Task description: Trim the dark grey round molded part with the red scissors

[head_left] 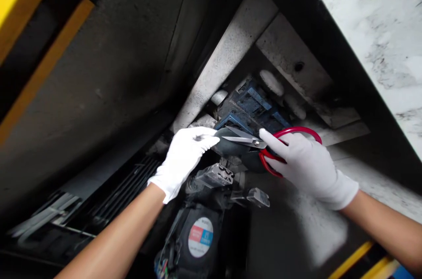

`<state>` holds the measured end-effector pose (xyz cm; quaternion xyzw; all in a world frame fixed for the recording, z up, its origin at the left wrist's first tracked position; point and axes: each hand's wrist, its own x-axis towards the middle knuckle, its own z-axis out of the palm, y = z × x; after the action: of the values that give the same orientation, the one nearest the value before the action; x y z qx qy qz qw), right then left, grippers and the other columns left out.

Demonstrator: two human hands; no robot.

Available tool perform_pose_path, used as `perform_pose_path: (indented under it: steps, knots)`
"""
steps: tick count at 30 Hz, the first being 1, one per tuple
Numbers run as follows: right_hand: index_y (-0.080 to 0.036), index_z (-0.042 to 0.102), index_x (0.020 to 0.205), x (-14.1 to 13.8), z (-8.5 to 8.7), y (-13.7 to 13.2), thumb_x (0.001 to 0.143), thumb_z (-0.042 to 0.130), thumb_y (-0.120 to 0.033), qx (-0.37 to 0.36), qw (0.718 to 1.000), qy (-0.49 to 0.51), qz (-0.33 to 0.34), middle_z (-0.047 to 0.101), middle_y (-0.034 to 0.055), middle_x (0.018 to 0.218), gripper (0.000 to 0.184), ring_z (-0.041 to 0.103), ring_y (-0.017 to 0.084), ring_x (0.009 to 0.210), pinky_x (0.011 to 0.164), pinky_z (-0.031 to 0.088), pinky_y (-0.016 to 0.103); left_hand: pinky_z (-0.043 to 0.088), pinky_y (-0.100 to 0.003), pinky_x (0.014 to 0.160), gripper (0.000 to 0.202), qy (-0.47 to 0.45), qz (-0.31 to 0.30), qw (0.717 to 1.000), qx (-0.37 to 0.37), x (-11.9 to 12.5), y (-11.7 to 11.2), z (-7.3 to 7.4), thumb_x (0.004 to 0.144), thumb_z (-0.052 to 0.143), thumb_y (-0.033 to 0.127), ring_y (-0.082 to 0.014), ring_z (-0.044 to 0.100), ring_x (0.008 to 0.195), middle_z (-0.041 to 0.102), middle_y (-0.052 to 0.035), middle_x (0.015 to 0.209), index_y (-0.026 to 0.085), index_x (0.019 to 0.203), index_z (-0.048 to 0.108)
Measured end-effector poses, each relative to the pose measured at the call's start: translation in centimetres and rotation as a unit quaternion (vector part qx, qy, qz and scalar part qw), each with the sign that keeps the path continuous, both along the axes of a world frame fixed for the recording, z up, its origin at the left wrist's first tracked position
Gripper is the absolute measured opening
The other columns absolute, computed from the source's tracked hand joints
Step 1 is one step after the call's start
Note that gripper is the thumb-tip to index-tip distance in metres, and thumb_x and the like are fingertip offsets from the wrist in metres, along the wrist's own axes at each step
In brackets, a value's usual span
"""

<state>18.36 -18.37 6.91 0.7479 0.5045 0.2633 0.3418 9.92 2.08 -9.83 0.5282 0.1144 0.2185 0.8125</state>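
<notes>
Here's the right hand, white-gloved, fingers gripping the red-handled scissors mid-scene, slightly parted blades pointing left, right across a dark flat piece! And the gloved left hand, over on the left, has thumb and finger pinched on that piece's left edge. Just on the far side sits a dusty blue block; nearer, a black unit wears a round label.

Free room below the right hand, blue block beyond scissors
</notes>
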Motion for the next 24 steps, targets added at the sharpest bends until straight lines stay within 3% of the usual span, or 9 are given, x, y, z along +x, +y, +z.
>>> perform_pose_path:
  steps: [4,10,18,24]
  knots:
    - [-0.026,0.051,0.145,0.2,0.9,0.0,0.095,0.057,-0.038,-0.019,1.000,0.005,-0.001,0.069,0.0073,0.096,0.051,0.063,0.023,0.074,0.055,0.028,0.030,0.055,-0.039,0.084,0.024,0.001,0.009,1.000,0.003,0.1,0.0,0.2,0.078,0.079,0.038,-0.0279,0.071,0.090,0.080,-0.0074,0.101,0.020,0.094,0.079]
    - [-0.023,0.047,0.146,1.1,2.0,0.0,0.096,0.058,-0.037,-0.051,0.998,0.007,0.034,0.066,0.0060,0.093,0.054,0.059,0.021,0.072,0.058,0.032,0.031,0.055,-0.038,0.081,0.031,0.004,0.003,1.000,0.011,0.0,0.3,0.1,0.077,0.079,0.037,-0.0270,0.070,0.088,0.079,-0.0079,0.098,0.018,0.101,0.077]
    - [-0.023,0.044,0.149,2.7,2.3,0.3,0.100,0.051,-0.032,-0.064,0.996,0.027,0.061,0.066,0.0067,0.093,0.050,0.060,0.022,0.071,0.060,0.033,0.031,0.052,-0.033,0.075,0.030,0.069,0.038,0.994,0.071,-1.7,2.2,-0.5,0.075,0.079,0.041,-0.0236,0.067,0.083,0.078,-0.0079,0.092,0.016,0.092,0.077]
    - [-0.021,0.052,0.145,3.1,2.1,-0.3,0.102,0.049,-0.030,-0.043,0.996,0.053,0.055,0.071,0.0040,0.088,0.044,0.062,0.020,0.071,0.060,0.032,0.031,0.056,-0.037,0.074,0.040,0.072,0.009,0.997,0.041,-2.1,1.8,-0.3,0.072,0.080,0.045,-0.0284,0.068,0.087,0.079,-0.0116,0.099,0.016,0.100,0.078]
